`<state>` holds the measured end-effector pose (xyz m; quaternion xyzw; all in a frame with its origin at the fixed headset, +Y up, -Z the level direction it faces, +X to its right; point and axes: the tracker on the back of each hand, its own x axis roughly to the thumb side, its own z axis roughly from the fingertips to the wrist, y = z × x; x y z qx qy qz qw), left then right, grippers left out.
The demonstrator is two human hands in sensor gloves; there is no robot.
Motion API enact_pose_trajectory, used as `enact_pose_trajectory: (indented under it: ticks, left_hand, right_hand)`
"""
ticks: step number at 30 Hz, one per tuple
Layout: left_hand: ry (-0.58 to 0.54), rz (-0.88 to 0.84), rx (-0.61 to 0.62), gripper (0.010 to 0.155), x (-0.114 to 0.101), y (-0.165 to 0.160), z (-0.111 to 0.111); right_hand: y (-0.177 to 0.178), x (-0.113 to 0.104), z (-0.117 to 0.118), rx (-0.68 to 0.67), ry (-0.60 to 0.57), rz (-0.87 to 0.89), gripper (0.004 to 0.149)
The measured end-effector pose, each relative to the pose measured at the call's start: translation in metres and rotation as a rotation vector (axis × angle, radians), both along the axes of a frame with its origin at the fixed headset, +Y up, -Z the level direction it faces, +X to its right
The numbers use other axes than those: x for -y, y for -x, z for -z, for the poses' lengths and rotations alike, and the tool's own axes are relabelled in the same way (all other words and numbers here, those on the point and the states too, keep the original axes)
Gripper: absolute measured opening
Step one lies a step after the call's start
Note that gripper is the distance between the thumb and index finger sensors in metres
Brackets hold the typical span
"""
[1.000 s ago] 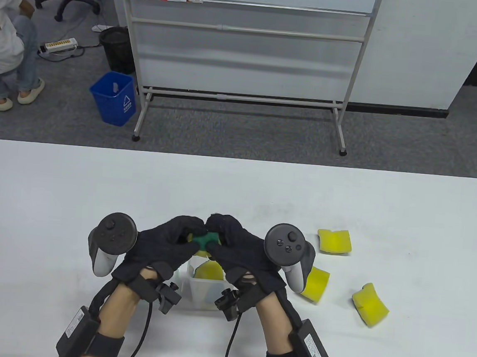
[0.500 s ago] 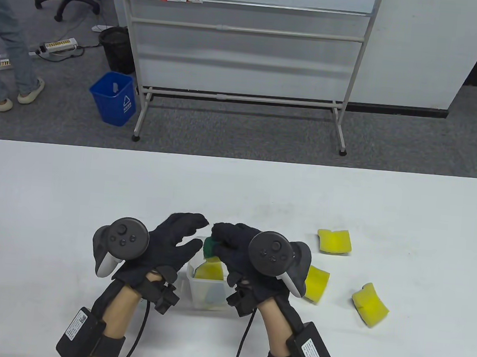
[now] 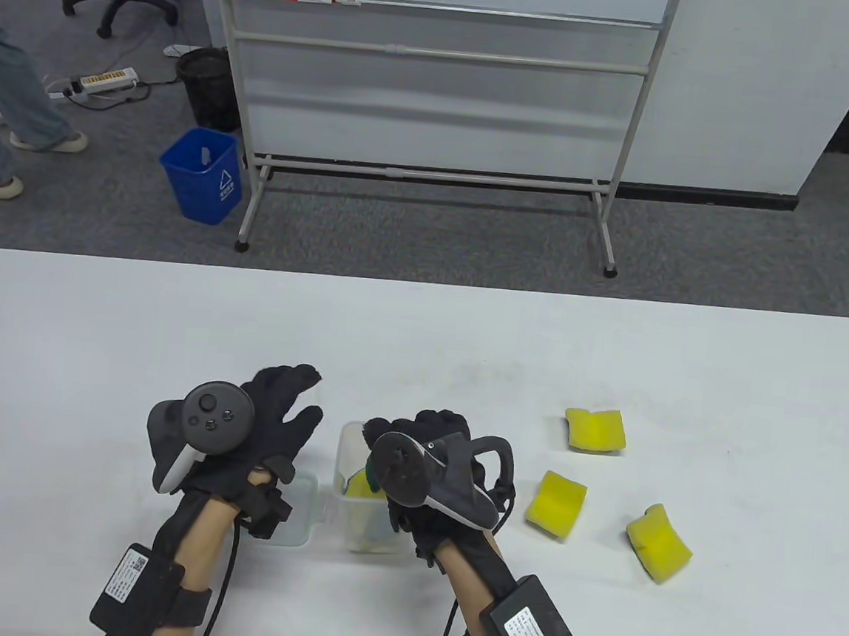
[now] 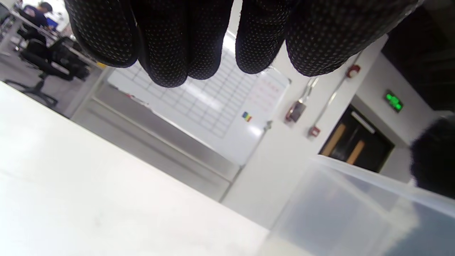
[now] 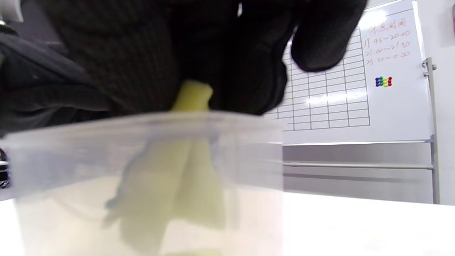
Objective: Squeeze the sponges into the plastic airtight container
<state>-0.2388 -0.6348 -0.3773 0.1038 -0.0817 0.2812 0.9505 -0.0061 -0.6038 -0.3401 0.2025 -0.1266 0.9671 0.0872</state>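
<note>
White table (image 3: pixel 423 333) fills our view; on it sits the clear container (image 3: pixel 352 467). Our left hand (image 3: pixel 267 423) has let go and drawn aside, fingers spread and holding nothing, while our right hand (image 3: pixel 419 459) has dropped over the rim, pressing the sponge (image 3: pixel 359 484) inside. Three loose sponges (image 3: pixel 557 504) wait near the right.

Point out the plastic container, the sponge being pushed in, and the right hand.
plastic container (image 3: pixel 348 454): table view, far-left wall.
sponge being pushed in (image 5: pixel 192 96): right wrist view, yellow tip.
right hand (image 3: pixel 435 438): table view, knuckles.
</note>
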Motion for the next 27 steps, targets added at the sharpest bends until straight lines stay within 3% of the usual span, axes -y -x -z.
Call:
enact_pose_trajectory:
  ticks: [17,22,27]
  left_hand:
    - [0.025,0.004,-0.031,0.062,0.007,0.008,0.005]
    - [0.027,0.017,-0.032,0.061,0.007,0.008,0.005]
    - [0.019,0.086,-0.058,0.063,0.009,0.008,0.005]
  right_hand:
    - [-0.002,0.008,0.006,0.005,0.014,0.043,0.048]
    - [-0.017,-0.007,0.001,0.013,-0.057,0.207,0.053]
    - [-0.066,-0.034,-0.005,0.138,-0.100,0.390,0.055]
